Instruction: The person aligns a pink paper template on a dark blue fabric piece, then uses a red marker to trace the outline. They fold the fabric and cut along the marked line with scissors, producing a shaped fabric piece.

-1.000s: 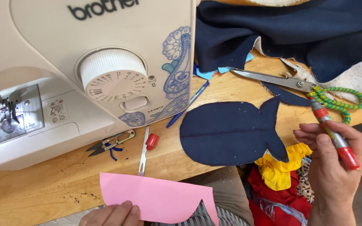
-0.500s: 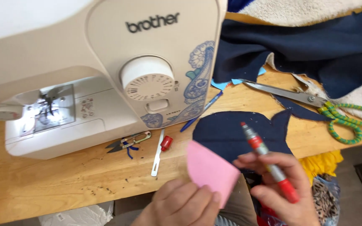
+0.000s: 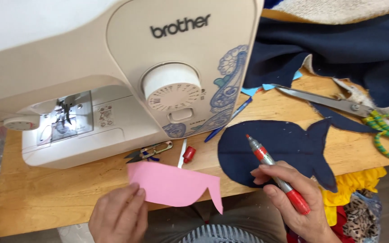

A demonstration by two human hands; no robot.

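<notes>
Grip, left: pink paper pattern [image 3: 174, 184] is pinched at its left end by the left hand [image 3: 118, 216], fingers closed on it, and is held over the front edge of the wooden table [image 3: 41, 198].
Grip, right: red marker [image 3: 275, 173] is clasped in the closed fingers of the right hand [image 3: 296, 202], uncapped tip pointing up and away, over the navy fabric.
Sewing machine [image 3: 122, 76]: a cream body is seen at the far left and centre, with its lamp lit over the needle plate.
Small tools: thread snips [image 3: 148, 151] and a red marker cap [image 3: 188, 154] lie just in front of the machine; a blue pen [image 3: 228, 120] leans beside it.
Navy fish-shaped fabric [image 3: 275, 150]: laid flat on the table, right of the pattern and apart from it.
Scissors [image 3: 338, 105]: lying at the far right, handles wrapped in green cord.
Handling: the pattern is judged light and thin, probably card or foam though the view leaves that unsure; it would bend if held by one corner, so a flat pinch along an edge suits it.
</notes>
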